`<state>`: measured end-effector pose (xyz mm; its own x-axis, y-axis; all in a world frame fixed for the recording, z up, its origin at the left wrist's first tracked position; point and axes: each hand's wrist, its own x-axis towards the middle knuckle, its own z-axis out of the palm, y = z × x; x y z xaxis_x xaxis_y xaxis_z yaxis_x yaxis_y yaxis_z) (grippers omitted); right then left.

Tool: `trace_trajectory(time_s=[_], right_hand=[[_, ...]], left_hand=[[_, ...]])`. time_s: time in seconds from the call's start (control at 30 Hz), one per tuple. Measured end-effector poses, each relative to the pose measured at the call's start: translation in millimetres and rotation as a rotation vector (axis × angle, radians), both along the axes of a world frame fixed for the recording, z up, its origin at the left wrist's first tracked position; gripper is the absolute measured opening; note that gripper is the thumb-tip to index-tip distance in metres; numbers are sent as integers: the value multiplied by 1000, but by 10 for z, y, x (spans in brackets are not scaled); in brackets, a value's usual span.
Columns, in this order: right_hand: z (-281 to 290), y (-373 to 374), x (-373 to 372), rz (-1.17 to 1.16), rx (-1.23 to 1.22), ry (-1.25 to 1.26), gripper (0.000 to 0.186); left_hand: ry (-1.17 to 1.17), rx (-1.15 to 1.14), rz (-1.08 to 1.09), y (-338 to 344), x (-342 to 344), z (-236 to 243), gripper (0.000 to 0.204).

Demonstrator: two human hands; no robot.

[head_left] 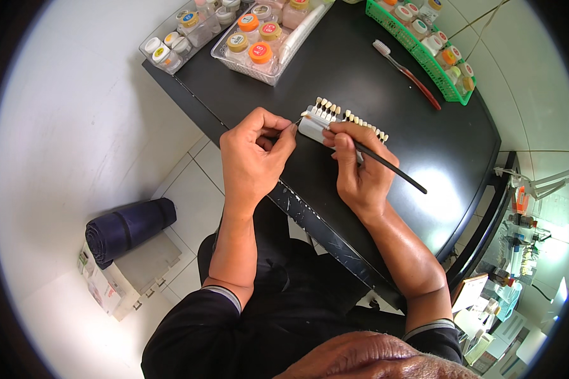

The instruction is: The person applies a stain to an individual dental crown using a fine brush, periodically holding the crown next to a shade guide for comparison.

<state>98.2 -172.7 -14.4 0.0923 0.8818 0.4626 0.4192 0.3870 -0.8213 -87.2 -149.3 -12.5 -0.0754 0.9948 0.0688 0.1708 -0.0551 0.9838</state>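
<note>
Over the black table (354, 69), a thin-stemmed tooth-like piece (304, 114) is being pinched by the left hand (256, 155); a brush (393, 167) is being gripped pen-style by the right hand (364, 169), apparently for control. At three o'clock, tooth shade guide (313, 131) is being kept within reach, presumably.

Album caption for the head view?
Over a black table, left hand pinches a tiny pale piece; right hand holds a brush.

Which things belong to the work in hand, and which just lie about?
In use:
small pale-tipped piece, pinched by the left hand
black-handled brush, in the right hand
white holder with tooth-shaped tabs, close by

Seemingly lying about:
toothbrush
green basket of jars
clear basket of jars
rolled dark mat
</note>
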Motion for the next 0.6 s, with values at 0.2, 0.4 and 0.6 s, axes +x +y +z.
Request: trace_trajectory(time_s=[0.2,0.4,0.6], right_hand=[[72,0,-12,-59,-14,2,8],[48,12,8,-37,17,-44,8],[15,18,7,-13,64,-138,10]], left_hand=[[1,8,4,2,12,14,8],[20,61,-9,5,17,2,10],[38,56,-11,9,24,7,11]])
